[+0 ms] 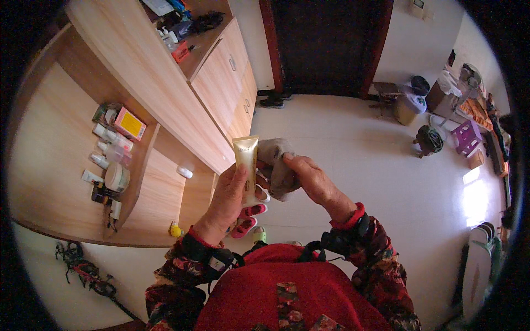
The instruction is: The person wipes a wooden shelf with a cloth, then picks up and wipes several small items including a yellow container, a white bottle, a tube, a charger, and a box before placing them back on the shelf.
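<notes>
My left hand [225, 196] grips a gold squeeze tube [246, 159] with its flat crimped end up and the thumb across its front. The tube bears writing. Close to its right side, my right hand [310, 173] holds a bunched grey-brown cloth [276, 167], thumb on top. The cloth is folded over the fingers, which it partly hides. Both hands are held out in front of my body, above the floor and beside the wooden shelf unit [143, 161].
At left, several bottles, a round jar [117, 177] and a pink-and-yellow box [129, 124] stand on the shelf. Below are red shoes [245, 227]. A dark door [329, 45] is ahead; a bin [409, 108], a stool [430, 140] and a purple plastic rack [468, 137] are at right.
</notes>
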Motion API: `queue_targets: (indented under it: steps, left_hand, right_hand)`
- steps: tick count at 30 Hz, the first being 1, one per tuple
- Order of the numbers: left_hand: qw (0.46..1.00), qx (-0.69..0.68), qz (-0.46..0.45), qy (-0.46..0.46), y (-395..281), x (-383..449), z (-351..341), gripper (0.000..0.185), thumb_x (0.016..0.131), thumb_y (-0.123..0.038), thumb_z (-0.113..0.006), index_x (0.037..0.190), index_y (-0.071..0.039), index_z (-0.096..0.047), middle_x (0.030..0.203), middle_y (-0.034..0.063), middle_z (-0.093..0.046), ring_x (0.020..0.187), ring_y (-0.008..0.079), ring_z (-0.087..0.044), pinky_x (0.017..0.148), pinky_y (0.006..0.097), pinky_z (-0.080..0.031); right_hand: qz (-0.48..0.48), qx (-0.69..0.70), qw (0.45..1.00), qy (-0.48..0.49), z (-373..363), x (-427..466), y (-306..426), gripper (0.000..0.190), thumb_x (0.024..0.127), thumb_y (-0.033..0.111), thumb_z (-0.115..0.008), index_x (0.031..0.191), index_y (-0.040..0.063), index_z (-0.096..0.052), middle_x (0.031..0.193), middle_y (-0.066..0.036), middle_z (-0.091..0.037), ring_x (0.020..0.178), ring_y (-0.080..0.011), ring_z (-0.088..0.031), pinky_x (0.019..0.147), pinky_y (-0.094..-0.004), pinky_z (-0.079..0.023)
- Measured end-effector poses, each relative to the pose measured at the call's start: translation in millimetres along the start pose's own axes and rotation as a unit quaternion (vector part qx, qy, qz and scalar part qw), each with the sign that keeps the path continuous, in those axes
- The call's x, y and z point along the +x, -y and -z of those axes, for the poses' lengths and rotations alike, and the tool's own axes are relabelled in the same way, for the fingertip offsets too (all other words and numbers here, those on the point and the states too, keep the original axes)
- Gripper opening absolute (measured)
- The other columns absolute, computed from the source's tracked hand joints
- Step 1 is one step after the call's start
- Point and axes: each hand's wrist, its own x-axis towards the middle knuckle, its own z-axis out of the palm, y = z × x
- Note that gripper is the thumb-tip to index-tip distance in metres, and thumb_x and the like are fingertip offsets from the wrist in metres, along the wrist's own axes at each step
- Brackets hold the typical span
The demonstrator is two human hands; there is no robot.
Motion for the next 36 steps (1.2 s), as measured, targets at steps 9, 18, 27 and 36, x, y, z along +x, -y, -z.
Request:
queue_targets:
  steps: [9, 18, 27, 36]
  left_hand:
    - [0.998, 0.029, -0.035, -0.043, -6.7, 0.2, 10.0, 0.039, 0.092, -0.038, -0.052, 0.104, -0.002, -0.058, 0.073, 0.0026, -0.057, 0.066, 0.0094, -0.053, 0.059, 0.0231, -0.046]
    - [0.997, 0.063, -0.034, -0.042, 3.3, 1.8, 5.7, 0.049, 0.096, -0.045, -0.036, 0.116, -0.003, -0.050, 0.086, 0.0059, -0.060, 0.066, 0.0110, -0.055, 0.062, 0.0236, -0.047]
    - [0.990, -0.137, 0.034, -0.008, 17.7, 6.9, -13.9, 0.045, 0.097, -0.043, -0.034, 0.118, -0.006, -0.047, 0.108, 0.0065, -0.053, 0.100, 0.0158, -0.052, 0.084, 0.0307, -0.046]
    - [0.998, -0.032, 0.043, 0.043, 32.5, 5.6, -21.3, 0.041, 0.093, -0.042, -0.044, 0.116, -0.008, -0.051, 0.098, 0.0037, -0.060, 0.084, 0.0155, -0.059, 0.069, 0.0297, -0.050]
  right_hand:
    - [0.115, -0.209, 0.964, -0.115, 30.3, -2.8, -2.0, 0.041, 0.094, 0.034, -0.043, 0.100, -0.002, -0.061, 0.090, -0.009, -0.064, 0.084, -0.0190, -0.059, 0.080, -0.0307, -0.045]
    - [0.052, 0.245, 0.967, -0.042, 9.0, -17.8, 21.3, 0.040, 0.090, 0.021, -0.045, 0.122, -0.004, -0.048, 0.117, -0.015, -0.057, 0.105, -0.0254, -0.056, 0.093, -0.0365, -0.043]
    - [0.060, 0.098, 0.993, -0.001, 1.8, -19.3, 0.0, 0.049, 0.085, 0.003, -0.052, 0.132, -0.001, -0.040, 0.125, -0.014, -0.052, 0.112, -0.0215, -0.052, 0.096, -0.0339, -0.042]
    - [0.042, 0.054, 0.998, 0.010, 11.1, -15.5, -14.7, 0.035, 0.083, 0.022, -0.067, 0.110, 0.000, -0.058, 0.097, -0.002, -0.060, 0.084, -0.0100, -0.054, 0.077, -0.0262, -0.047]
